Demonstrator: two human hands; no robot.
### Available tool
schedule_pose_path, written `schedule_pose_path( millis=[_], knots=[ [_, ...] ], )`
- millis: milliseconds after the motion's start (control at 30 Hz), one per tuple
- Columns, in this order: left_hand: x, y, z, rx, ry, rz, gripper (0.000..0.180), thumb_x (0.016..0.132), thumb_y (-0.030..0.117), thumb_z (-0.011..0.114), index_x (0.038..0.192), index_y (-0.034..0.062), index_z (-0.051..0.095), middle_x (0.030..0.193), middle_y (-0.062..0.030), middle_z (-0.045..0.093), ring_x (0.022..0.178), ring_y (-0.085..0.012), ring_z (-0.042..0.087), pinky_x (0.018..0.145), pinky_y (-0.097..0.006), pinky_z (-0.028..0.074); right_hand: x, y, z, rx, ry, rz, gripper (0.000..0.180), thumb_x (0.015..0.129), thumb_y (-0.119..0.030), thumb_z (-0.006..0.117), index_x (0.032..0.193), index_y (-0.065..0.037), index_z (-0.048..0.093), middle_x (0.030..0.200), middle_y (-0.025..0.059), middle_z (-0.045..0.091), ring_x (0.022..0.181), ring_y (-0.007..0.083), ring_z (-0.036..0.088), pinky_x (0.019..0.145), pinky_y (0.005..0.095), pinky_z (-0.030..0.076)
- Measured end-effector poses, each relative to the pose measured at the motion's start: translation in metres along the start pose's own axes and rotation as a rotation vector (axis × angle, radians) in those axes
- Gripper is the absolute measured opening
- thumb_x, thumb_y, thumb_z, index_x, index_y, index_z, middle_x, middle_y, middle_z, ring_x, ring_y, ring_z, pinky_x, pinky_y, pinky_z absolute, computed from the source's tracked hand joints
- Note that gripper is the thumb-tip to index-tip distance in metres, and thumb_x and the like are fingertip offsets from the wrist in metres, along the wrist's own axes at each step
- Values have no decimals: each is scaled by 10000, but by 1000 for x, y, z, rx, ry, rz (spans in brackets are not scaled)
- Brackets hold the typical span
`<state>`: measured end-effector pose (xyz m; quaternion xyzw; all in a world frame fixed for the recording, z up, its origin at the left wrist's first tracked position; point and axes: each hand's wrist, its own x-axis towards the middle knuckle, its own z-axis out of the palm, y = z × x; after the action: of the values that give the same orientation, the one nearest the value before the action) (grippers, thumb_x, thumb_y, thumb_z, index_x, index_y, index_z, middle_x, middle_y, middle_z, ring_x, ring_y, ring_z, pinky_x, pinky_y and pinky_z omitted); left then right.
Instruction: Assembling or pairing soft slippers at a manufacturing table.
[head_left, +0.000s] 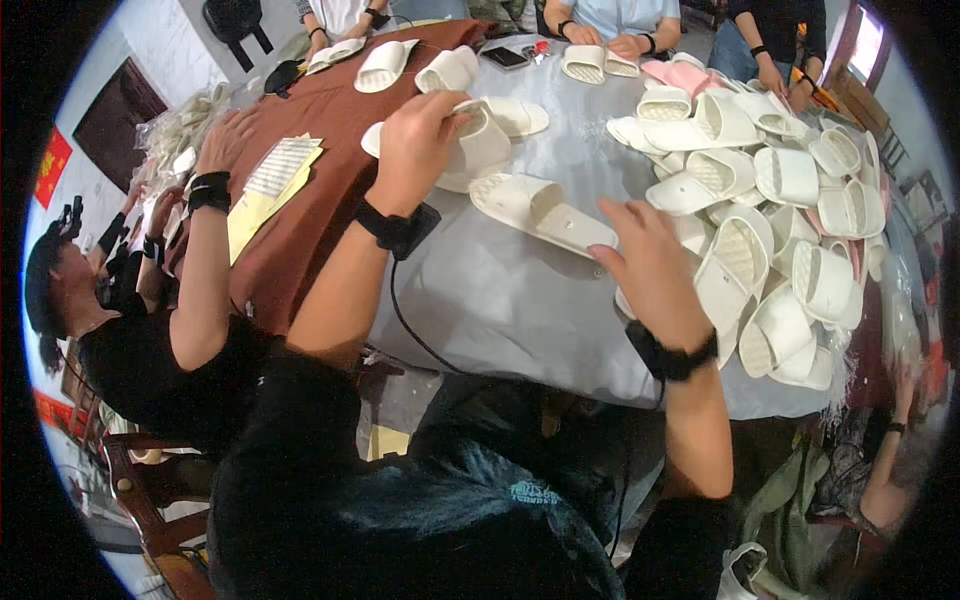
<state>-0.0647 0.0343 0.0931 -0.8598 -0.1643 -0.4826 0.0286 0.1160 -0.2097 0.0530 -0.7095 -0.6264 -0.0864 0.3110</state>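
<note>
In the head view, my left hand (pixel 415 145) is closed with its fingers over the top of a white slide slipper (pixel 478 150). Just below lies another white slide slipper (pixel 545 214), slanting across the grey cloth. At this slipper's right end is my right hand (pixel 655 265), fingers apart, the thumb close to the slipper's edge; whether they touch I cannot tell. A further white slipper (pixel 520 116) shows behind the one in my left hand. Both my wrists wear black bands.
A large heap of white slippers (pixel 790 180) with some pink ones covers the right side of the grey-covered table (pixel 450 320). Yellow and white papers (pixel 275 185) lie on brown cloth at left. A phone (pixel 505 58) lies at the far side. Co-workers sit around, some handling slippers.
</note>
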Motion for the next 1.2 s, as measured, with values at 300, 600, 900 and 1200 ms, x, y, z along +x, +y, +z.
schedule_pose_path(
  millis=[300,600,900,1200],
  knots=[
    [-53,1,-6,21,184,-166,155,829,37,683,979,27,647,929,-136,671,846,-329,650,725,-395,518,44,49,101,-24,-377,283,672,738,-332,819,1264,-9,553,965,224,676,941,382,658,821,476,523],
    [-87,4,-5,38,308,-261,187,820,-2,676,1004,8,643,967,-150,674,894,-336,647,787,-405,516,24,39,94,440,-426,468,468,743,-318,753,955,87,655,873,234,695,806,361,674,741,401,512],
    [-103,24,-9,-172,368,-547,164,857,43,673,1011,-6,642,895,-152,686,807,-262,670,740,-351,520,29,-21,15,217,205,222,196,836,-201,614,873,-26,534,740,214,604,734,420,595,654,488,451],
    [-91,38,-42,-397,497,-618,189,893,63,684,1062,-18,652,987,-77,697,895,-130,638,796,-281,517,30,-56,-52,358,237,256,345,798,-30,634,1131,-83,558,582,72,474,507,183,465,549,306,398]
  ],
)
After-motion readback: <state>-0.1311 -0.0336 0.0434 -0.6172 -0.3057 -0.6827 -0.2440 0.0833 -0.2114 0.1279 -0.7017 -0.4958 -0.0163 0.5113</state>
